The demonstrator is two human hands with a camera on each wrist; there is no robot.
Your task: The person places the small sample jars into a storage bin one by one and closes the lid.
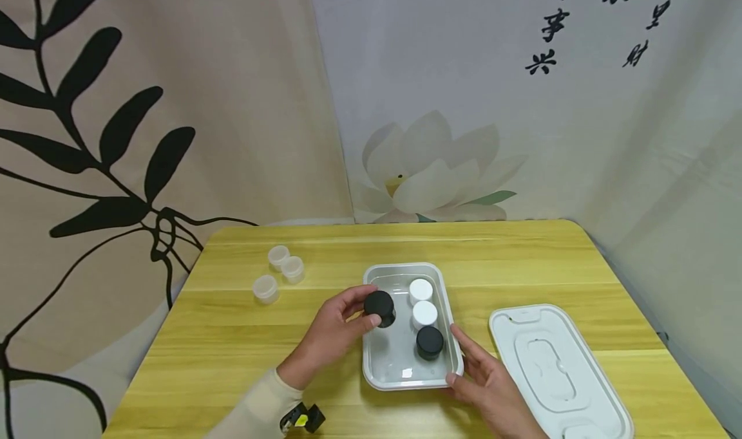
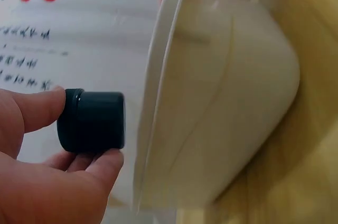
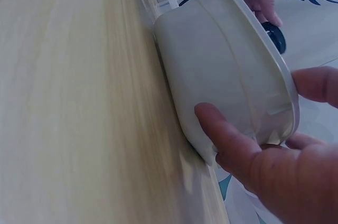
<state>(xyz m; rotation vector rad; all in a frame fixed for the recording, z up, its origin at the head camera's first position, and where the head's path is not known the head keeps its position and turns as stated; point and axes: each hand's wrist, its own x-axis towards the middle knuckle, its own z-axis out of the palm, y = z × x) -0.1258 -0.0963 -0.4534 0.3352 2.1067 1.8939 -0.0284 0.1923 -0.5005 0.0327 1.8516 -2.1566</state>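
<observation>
My left hand [image 1: 333, 329] pinches a small black jar [image 1: 379, 305] between thumb and fingers, over the left side of a white plastic box [image 1: 373, 380]. In the left wrist view the black jar [image 2: 97, 121] is held beside the box's wall [image 2: 227, 92]. Inside the box, two white jars [image 1: 424, 314] and another black jar [image 1: 429, 342] stand in a row along the right side. My right hand [image 1: 489, 387] holds the box at its near right corner. In the right wrist view a fingertip [image 3: 206, 112] presses the box's outer wall [image 3: 211, 60].
A white lid [image 1: 556, 368] lies on the wooden table [image 1: 313, 362], right of the box. Three small translucent cups [image 1: 266, 289] stand at the back left. Behind the table hangs a printed curtain [image 1: 261, 104].
</observation>
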